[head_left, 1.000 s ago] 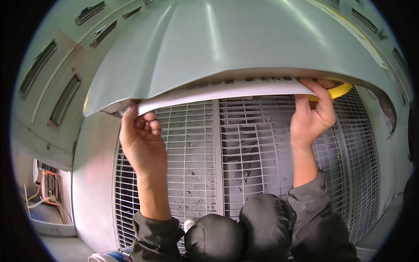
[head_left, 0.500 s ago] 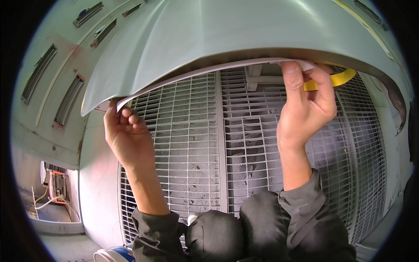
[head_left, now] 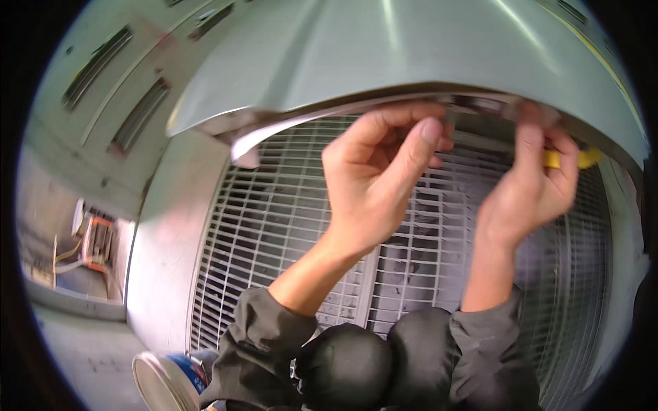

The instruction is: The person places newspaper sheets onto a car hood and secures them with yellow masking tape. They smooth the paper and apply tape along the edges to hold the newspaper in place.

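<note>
White strip (head_left: pixel 284 130) runs along the lower edge of a grey-green curved panel (head_left: pixel 411 51), its left end hanging loose and bent down near the panel's lower left corner, well apart from both hands. Left hand (head_left: pixel 367 185) is up under the middle of that lower edge, palm side partly showing, fingers curled, thumb raised beside them; index finger lies along the strip's underside, but can't tell if it touches or if the fingers are clamped on anything. Right hand (head_left: pixel 526 192) is at the right part of the same edge, thumb and fingers raised to it (blurred there, so can't tell whether they're together or what they pinch). Yellow ring-shaped roll (head_left: pixel 585 158) shows behind and right of the right hand's fingers, below the panel edge. Both forearms come out of dark sleeves (head_left: pixel 490 349), the person's dark-clad knees (head_left: pixel 346 366) between them. Metal floor grating (head_left: pixel 264 222) below. White-and-blue bucket (head_left: pixel 161 383) sits beyond the grating's near left corner. Left side: pale wall (head_left: pixel 75 168) with slots, orange-edged box (head_left: pixel 103 243) lower down.
</note>
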Demonstrator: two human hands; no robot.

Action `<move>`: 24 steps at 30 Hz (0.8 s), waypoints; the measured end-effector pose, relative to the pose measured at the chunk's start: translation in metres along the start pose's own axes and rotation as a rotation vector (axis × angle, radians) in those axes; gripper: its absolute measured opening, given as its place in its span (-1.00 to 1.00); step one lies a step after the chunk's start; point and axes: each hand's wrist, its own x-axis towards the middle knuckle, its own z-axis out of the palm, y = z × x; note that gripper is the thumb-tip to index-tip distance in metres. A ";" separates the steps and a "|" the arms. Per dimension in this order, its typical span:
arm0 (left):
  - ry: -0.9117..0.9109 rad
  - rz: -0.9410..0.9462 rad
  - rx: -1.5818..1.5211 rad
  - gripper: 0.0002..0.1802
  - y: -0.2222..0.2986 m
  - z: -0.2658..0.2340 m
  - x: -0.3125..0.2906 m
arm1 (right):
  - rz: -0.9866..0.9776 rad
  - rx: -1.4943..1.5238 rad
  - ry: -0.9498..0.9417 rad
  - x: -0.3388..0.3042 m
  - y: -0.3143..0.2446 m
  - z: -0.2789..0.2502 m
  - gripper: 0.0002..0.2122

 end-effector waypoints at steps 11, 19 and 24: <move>-0.083 -0.033 0.134 -0.74 0.011 0.048 0.020 | 0.002 -0.055 -0.108 0.001 -0.010 -0.028 -0.64; -0.281 -0.090 0.225 -0.61 0.027 0.037 0.015 | 0.252 0.050 -0.584 -0.001 -0.065 -0.094 -0.31; -0.492 -0.039 0.312 -0.20 0.040 0.031 0.015 | 0.090 -0.085 -0.837 0.014 -0.061 -0.091 -0.42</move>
